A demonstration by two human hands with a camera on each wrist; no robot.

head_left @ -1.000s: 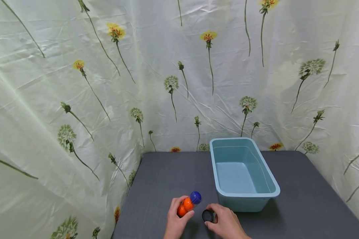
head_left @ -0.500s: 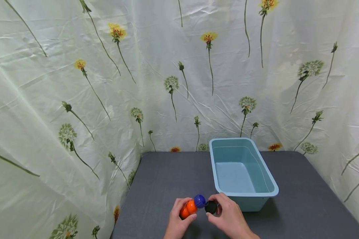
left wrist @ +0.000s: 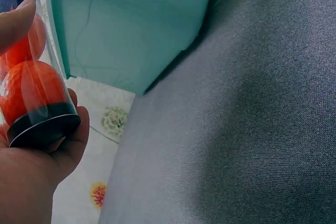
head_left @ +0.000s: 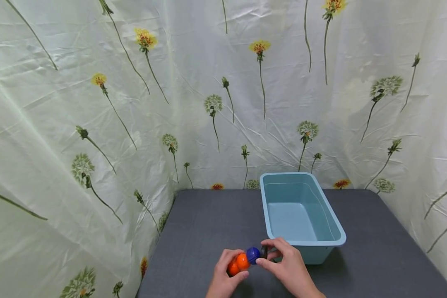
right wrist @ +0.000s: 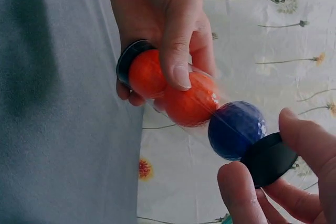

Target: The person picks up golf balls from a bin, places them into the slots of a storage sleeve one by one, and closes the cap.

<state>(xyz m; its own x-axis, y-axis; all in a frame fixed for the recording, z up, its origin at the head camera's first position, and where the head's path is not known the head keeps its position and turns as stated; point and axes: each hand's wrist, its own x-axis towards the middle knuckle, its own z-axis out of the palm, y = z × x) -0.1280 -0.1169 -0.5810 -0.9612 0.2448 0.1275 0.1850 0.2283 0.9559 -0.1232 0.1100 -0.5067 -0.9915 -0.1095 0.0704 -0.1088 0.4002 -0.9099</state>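
A clear plastic tube (right wrist: 163,95) holds orange golf balls (right wrist: 194,103) in its lower part and a blue golf ball (right wrist: 236,130) at its upper end. My left hand (head_left: 225,271) grips the tube round its sides, thumb across the front. A black base (left wrist: 44,124) closes the tube's lower end, beside the left palm. My right hand (head_left: 288,263) pinches a black cap (right wrist: 269,159) between thumb and fingers, right at the tube's upper end by the blue ball. In the head view the tube lies tilted above the table, upper end to the right.
A light blue plastic tub (head_left: 305,244) stands on the dark grey table (head_left: 216,219), just beyond the right hand. A white curtain (head_left: 193,124) printed with dandelions hangs behind the table and along its left side.
The right hand has raised the black cap and turned it to face the tube's upper end. The left hand has moved slightly right, tipping the tube flatter, and cap and tube have come together.
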